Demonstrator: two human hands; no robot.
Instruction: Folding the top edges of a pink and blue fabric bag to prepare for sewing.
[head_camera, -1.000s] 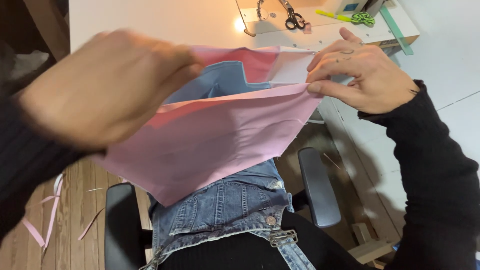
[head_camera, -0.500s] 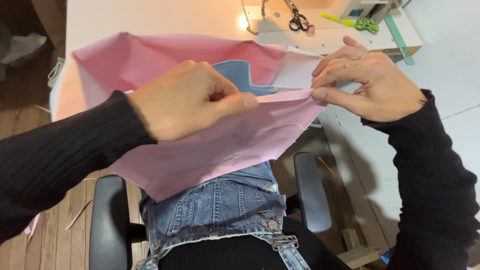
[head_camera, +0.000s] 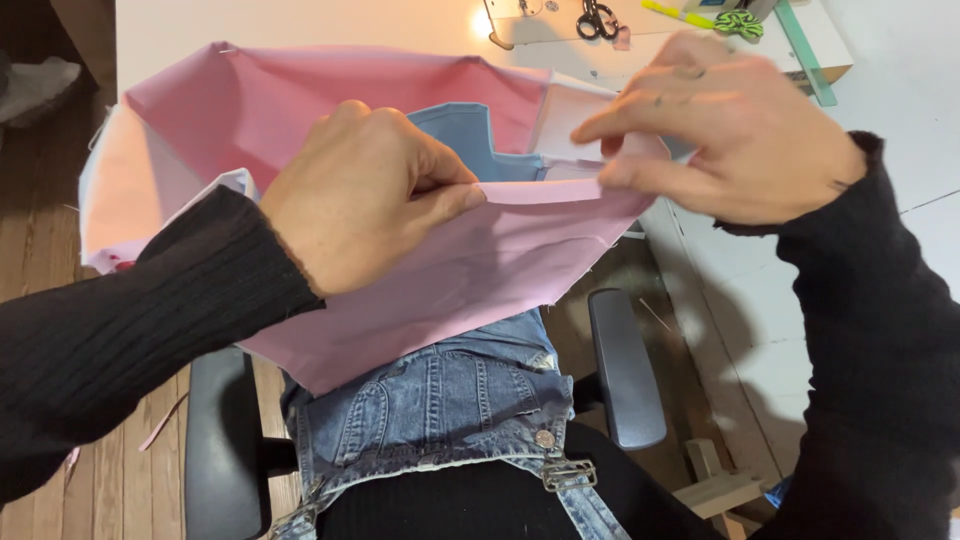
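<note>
The fingers (head_camera: 455, 200) of the left hand (head_camera: 365, 205) were pinched tight on the folded upper edge of the soft pink cotton fabric piece (head_camera: 470, 265), and the right hand (head_camera: 725, 130) nipped the same edge between thumb and forefinger a little way off. That edge ran nearly level from one pinch to the other, its long axis left to right, just above the lap and in front of the white worktable (head_camera: 300, 25). Both hands sat on it, neither nearer. The blue fabric panel (head_camera: 465, 130) lay just behind the fold
</note>
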